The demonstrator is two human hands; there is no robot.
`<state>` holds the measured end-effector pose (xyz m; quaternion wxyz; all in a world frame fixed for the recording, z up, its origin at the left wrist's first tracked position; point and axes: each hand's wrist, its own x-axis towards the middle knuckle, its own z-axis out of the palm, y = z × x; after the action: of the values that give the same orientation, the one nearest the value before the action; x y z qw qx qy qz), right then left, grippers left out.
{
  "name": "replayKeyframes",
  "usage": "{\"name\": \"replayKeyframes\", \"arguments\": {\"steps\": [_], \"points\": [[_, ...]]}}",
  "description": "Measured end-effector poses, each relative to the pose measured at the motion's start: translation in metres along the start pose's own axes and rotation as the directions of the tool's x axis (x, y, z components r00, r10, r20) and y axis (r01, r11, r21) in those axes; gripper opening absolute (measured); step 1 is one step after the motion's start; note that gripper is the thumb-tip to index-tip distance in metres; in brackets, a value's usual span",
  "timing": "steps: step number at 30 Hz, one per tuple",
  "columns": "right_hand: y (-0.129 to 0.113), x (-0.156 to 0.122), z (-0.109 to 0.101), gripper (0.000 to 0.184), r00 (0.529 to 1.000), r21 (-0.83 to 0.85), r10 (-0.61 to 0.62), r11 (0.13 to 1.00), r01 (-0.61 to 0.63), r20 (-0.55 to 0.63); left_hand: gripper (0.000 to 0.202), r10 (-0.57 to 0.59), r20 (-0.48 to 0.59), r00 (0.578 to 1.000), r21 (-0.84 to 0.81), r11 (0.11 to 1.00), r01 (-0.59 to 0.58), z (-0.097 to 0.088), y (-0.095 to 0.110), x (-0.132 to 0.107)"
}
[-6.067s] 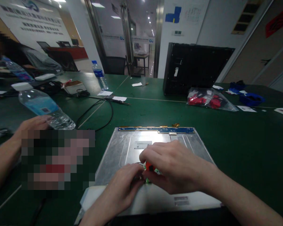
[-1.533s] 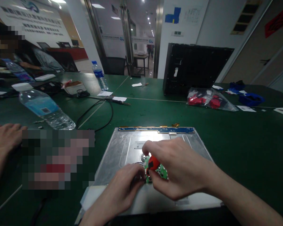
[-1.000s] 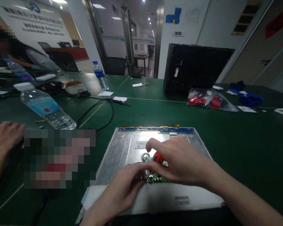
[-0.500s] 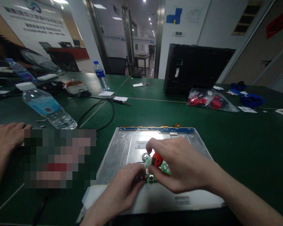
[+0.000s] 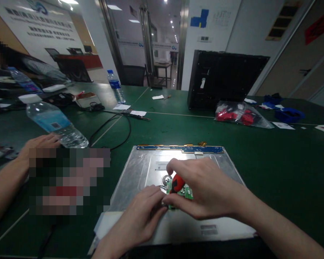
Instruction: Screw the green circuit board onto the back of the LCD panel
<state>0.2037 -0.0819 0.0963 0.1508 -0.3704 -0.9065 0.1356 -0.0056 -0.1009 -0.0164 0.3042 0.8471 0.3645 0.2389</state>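
Note:
A screwdriver [image 5: 178,182] with a red and black handle is gripped in my right hand [image 5: 202,187]; its shaft and tip are hidden. The handle sits over a small green circuit board [image 5: 188,192], which lies on the metal back of a flat display panel [image 5: 129,180]. My left hand [image 5: 144,212] rests at the board's left edge, its fingers curled together, close to my right fingertips. Whatever these left fingers hold is hidden. Thin wires [image 5: 162,187] show just above them. Along the panel's far edge runs a blue circuit strip [image 5: 164,149].
Another person's hand [image 5: 43,144] reaches in at the left near a tilted water bottle [image 5: 54,120]. A pixelated patch covers part of the table there. Farther back are an upright bottle [image 5: 115,88], black cables [image 5: 130,129], a black monitor casing [image 5: 226,79] and a bag of red parts [image 5: 240,115].
The screwdriver handle has tilted slightly, and my right thumb has shifted left toward my left fingertips. The other person's hand has moved right, to beside the tilted bottle.

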Motion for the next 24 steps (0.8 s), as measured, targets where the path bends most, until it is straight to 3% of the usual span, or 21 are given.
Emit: {"name": "replayKeyframes", "arguments": {"steps": [4,9,15,20,24], "points": [[0.0005,0.0006,0.0012,0.026,0.999,-0.027,0.044,0.999,-0.044,0.0,0.013,0.006,0.001,1.0,0.042,0.999,-0.006,0.0002,0.0,0.0002],[-0.0005,-0.0002,0.0,0.024,1.0,0.04,-0.024,0.999,0.024,-0.007,0.012,-0.02,0.014,1.0,0.09,0.996,0.019,-0.0009,0.0017,0.0009],[0.0005,0.0007,0.0011,0.028,0.998,-0.037,0.059,0.998,-0.059,0.0,0.013,-0.009,-0.016,1.0,0.067,0.998,0.011,-0.0001,0.0017,-0.0003],[0.0009,-0.0008,-0.0008,0.022,1.0,0.012,0.0,1.0,0.0,-0.006,0.012,-0.026,0.03,0.999,0.078,0.997,0.024,-0.0012,0.0033,0.0012],[0.0019,-0.001,0.0006,0.022,0.999,-0.051,0.041,0.998,-0.041,-0.006,0.011,-0.024,0.025,0.999,0.093,0.995,0.021,-0.0013,0.0024,0.0007]]}}
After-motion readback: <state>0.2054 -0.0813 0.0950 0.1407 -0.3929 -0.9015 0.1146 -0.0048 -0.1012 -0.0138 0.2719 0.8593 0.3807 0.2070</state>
